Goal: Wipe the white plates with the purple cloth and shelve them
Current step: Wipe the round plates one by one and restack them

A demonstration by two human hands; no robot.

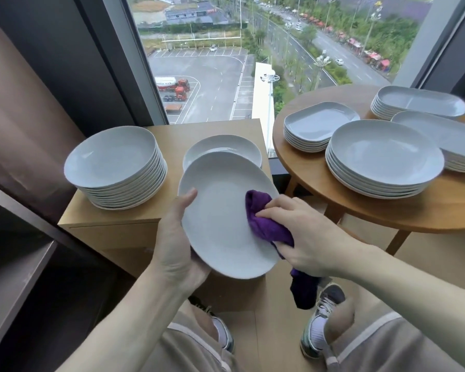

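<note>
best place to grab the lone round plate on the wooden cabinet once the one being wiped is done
Probably its right rim, coming from the right. The single plate lies flat on the cabinet, its raised edge offering a lip for a thumb-over pinch. The tall plate stack crowds its left, and the held plate covers the near edge.

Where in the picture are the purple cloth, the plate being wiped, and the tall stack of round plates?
purple cloth (pixel 266 221): head view, bunched middle.
plate being wiped (pixel 220 218): head view, bare centre.
tall stack of round plates (pixel 113 159): head view, top plate's centre.

Five plate stacks (pixel 116 167), two loose plates (pixel 226 224), one purple cloth (pixel 266 224), two hands (pixel 176 248).
</note>
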